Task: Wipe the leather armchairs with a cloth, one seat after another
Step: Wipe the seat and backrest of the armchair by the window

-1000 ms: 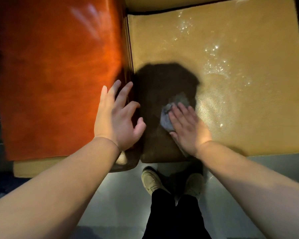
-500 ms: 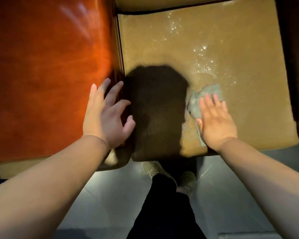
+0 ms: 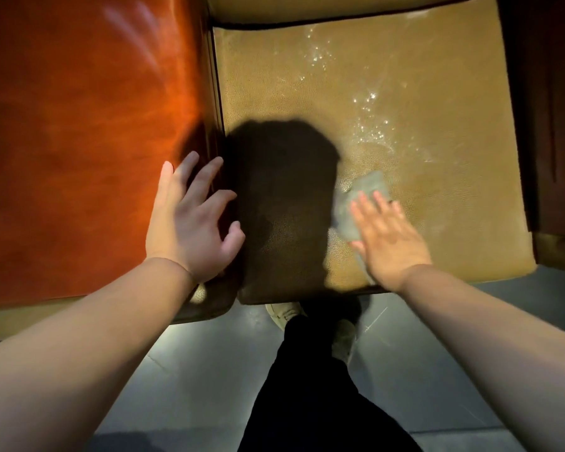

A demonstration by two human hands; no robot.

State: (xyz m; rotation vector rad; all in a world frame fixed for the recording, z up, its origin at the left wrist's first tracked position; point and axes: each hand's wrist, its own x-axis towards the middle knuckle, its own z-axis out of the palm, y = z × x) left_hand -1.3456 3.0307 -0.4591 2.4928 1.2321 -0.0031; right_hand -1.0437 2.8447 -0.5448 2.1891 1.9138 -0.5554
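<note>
- Orange-brown leather covers the broad armrest (image 3: 79,151) at the left of the scene; it looks smooth, glossy and taut, so I judge it a firm place to lean on, though a damp palm might slide on it.
- The left hand (image 3: 190,223) rests on the right edge of that armrest, beside the dark gap between it and the seat. Its fingers (image 3: 209,177) are spread and fairly straight, the thumb held apart toward the seat; it holds nothing.
- The tan seat cushion (image 3: 437,93) fills the middle and right. Its leather is finely grained, and wet glints lie across its far right part. A dark shadow covers the near left part. The cushion probably yields a little under pressure, and the wet patches are likely slick.
- The grey cloth (image 3: 353,207) lies flat on the seat near its front edge, just right of the shadow, partly under the right hand. It looks thin, soft and light, probably damp, so it would bunch or slip unless pinned from above; a flat palm over its middle suits it better than a pinch at a corner.
- The right hand (image 3: 388,243) presses on the cloth with straight, slightly fanned fingers; it is blurred, so finer detail is unclear.
- At the far right stands another dark armrest (image 3: 552,109).
</note>
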